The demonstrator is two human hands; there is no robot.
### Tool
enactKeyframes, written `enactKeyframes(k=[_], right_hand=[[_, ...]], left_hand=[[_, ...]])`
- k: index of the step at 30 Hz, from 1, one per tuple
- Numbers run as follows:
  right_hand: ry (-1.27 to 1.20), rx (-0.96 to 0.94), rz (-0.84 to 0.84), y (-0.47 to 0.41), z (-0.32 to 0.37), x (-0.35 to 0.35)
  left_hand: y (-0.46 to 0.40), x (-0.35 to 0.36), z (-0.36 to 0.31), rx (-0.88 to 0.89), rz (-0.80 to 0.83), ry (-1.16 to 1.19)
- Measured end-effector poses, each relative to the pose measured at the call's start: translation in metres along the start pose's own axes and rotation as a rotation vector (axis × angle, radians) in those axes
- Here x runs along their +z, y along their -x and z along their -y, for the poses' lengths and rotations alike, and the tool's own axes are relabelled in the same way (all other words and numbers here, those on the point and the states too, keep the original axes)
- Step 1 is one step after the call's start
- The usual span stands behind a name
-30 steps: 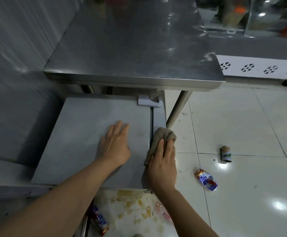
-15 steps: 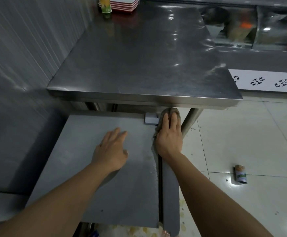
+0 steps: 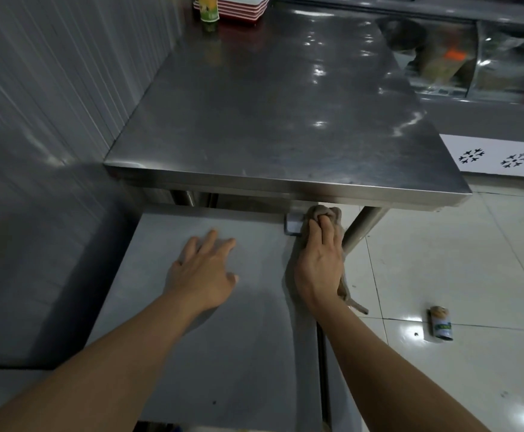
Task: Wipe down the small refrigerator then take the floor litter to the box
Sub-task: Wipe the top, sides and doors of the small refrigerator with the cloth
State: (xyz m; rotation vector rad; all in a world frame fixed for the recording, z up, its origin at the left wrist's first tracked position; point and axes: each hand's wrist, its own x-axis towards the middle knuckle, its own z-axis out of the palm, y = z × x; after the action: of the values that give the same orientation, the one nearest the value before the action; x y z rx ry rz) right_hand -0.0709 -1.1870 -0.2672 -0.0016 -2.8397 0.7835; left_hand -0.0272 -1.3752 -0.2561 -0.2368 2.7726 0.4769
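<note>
So we're mid-wipe on the fridge (image 3: 211, 322): the right hand (image 3: 318, 269) presses a brownish rag (image 3: 324, 213) onto the far right corner of its grey top, right by the white hinge (image 3: 292, 227), just under the edge of the steel counter (image 3: 285, 120). Its fingers look partly curled into the cloth, so I'd call that a loose grip on the rag. The left hand (image 3: 203, 275) lies flat on the top, fingers spread, holding nothing. I'd guess the wiping isn't finished (the front and sides aren't shown at all). The litter part hasn't started: a small can (image 3: 440, 322) sits on the floor (image 3: 441, 260) well right of the fridge. No box in view anywhere, and the bottom edge cuts off whatever's below the fridge.
</note>
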Motion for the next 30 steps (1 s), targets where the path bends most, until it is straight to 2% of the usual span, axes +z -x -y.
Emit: enactKeyframes(k=[4,8,10,13,17,22,26,30], right_hand=[[-0.097,-0.047,0.065,0.023,0.020,0.004],[0.140,-0.151,0.199,-0.011,0.023,0.006],[0.231,-0.121,0.242,-0.025,0.026,0.009],[0.223,-0.079,0.237,-0.010,0.026,0.011],[0.244,-0.158,0.224,0.016,0.005,0.002],[0.157,0.096,0.124,-0.021,-0.014,-0.010],[0.121,0.151,0.115,0.001,-0.012,-0.011],[0.236,0.165,0.094,0.052,-0.009,-0.016]], left_hand=[[0.003,-0.003,-0.001,0.003,0.006,-0.003],[0.005,-0.006,-0.004,0.006,0.013,-0.009],[0.006,-0.008,-0.005,0.010,0.013,-0.020],[0.007,-0.010,-0.005,0.013,0.021,-0.027],[0.007,-0.009,-0.003,0.014,0.034,-0.044],[0.005,-0.007,0.000,0.018,0.022,-0.060],[0.005,-0.007,-0.001,0.011,0.036,-0.053],[0.004,-0.010,0.000,0.030,0.073,-0.039]])
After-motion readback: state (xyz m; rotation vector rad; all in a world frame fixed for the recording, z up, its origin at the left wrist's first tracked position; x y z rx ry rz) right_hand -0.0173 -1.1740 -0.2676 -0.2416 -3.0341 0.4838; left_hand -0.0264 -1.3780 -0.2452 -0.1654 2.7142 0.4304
